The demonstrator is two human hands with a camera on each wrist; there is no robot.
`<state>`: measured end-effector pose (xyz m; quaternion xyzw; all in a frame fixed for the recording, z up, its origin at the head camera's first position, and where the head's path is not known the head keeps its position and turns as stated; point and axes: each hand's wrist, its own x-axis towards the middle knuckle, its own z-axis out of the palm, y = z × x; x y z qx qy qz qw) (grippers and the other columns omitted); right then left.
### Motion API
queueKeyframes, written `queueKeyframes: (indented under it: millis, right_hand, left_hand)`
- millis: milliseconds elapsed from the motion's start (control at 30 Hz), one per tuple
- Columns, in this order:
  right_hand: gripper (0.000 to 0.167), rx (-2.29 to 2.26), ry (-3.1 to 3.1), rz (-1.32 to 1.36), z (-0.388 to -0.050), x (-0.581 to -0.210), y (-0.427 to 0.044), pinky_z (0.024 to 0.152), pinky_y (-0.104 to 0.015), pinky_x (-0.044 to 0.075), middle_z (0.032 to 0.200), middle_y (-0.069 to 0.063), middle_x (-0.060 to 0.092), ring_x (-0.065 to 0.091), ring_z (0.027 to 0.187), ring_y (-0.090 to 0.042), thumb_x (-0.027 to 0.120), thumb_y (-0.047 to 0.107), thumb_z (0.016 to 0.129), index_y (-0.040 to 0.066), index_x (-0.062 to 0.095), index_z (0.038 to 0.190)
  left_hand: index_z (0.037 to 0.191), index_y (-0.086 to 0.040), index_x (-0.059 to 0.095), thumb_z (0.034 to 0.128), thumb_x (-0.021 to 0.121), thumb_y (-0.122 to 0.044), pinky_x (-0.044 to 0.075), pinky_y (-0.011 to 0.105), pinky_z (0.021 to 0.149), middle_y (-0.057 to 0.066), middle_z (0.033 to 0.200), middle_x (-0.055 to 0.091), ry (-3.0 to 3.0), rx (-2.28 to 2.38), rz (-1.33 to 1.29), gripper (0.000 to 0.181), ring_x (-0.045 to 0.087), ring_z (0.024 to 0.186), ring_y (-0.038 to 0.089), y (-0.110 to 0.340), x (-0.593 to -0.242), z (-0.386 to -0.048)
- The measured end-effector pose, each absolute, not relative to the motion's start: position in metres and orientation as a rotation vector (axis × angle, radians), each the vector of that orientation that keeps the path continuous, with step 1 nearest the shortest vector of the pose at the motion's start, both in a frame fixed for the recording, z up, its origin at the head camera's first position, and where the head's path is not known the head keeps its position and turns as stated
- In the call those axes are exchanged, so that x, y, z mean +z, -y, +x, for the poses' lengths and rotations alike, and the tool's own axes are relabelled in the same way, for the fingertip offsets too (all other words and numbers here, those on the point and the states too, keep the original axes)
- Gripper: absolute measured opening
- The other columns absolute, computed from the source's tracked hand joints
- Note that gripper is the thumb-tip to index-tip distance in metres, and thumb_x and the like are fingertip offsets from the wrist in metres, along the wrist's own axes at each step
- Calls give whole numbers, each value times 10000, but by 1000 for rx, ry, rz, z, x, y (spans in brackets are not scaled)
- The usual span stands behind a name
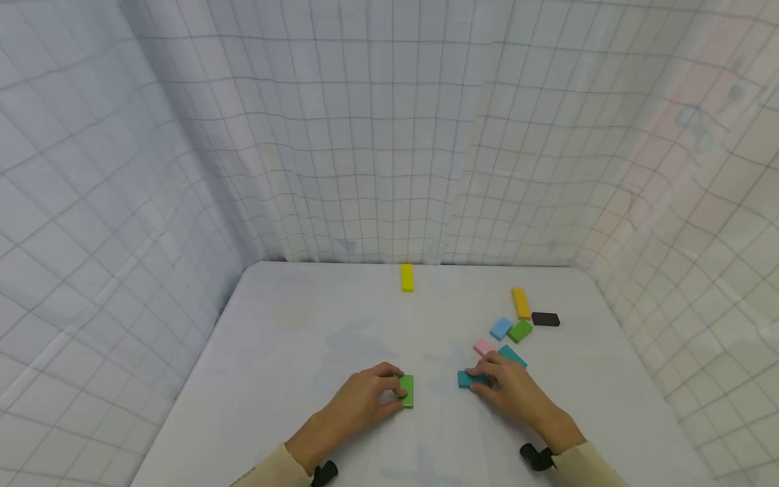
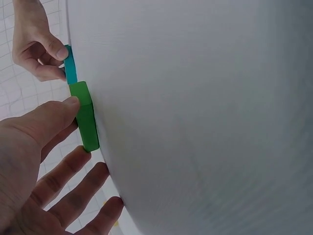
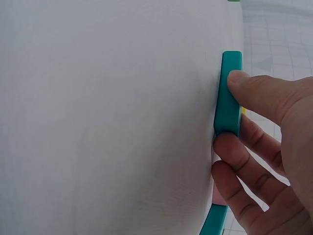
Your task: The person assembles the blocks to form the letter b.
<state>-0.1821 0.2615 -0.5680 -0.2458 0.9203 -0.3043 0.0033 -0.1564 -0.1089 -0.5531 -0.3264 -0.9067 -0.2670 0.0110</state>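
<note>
My left hand (image 1: 365, 399) holds a green block (image 1: 407, 391) by its left side as it lies on the white table; in the left wrist view the thumb and a fingertip touch the green block (image 2: 87, 117). To the right, my right hand (image 1: 514, 392) pinches a teal block (image 1: 466, 379) lying crosswise. The right wrist view shows the thumb on the teal block (image 3: 228, 93) and a fingertip at its near end. Between the two held blocks is a gap of bare table.
Beyond my right hand lie a second teal block (image 1: 513, 356), a pink block (image 1: 483, 347), a blue block (image 1: 501, 329), another green block (image 1: 520, 331), an orange block (image 1: 521, 304) and a black block (image 1: 546, 319). A yellow block (image 1: 407, 278) lies near the table's far edge. Gridded curtains surround the table.
</note>
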Motion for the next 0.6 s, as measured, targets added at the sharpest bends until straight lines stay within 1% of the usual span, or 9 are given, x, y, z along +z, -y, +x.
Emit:
queueKeyframes:
  millis: [267,433,600]
  right_hand:
    - [261,-927,-2919,-772,-183,-569,-259,705,-188,498,1088,103,703,542,858,6,929,193,1021,184,877,1277]
    - [252,-903,-2937,-780,-184,-568,-254,708,-178,499,1062,103,690,534,846,17,928,194,1021,158,870,1263]
    - [241,-891,-2959,-815,-185,-568,-248,706,-184,505,1073,75,714,533,841,27,932,185,1016,138,862,1242]
  left_hand:
    - [1033,-179,879,999,950,-176,710,389,965,49,1396,791,2823,-850,-1011,79,835,1185,239,109,-557,-159]
    - [1030,-172,875,998,950,-172,710,389,961,50,1400,792,2832,-869,-1008,82,838,1182,246,109,-556,-158]
    - [1018,-178,871,996,951,-171,708,403,966,43,1400,794,2834,-873,-1012,84,836,1173,238,111,-556,-160]
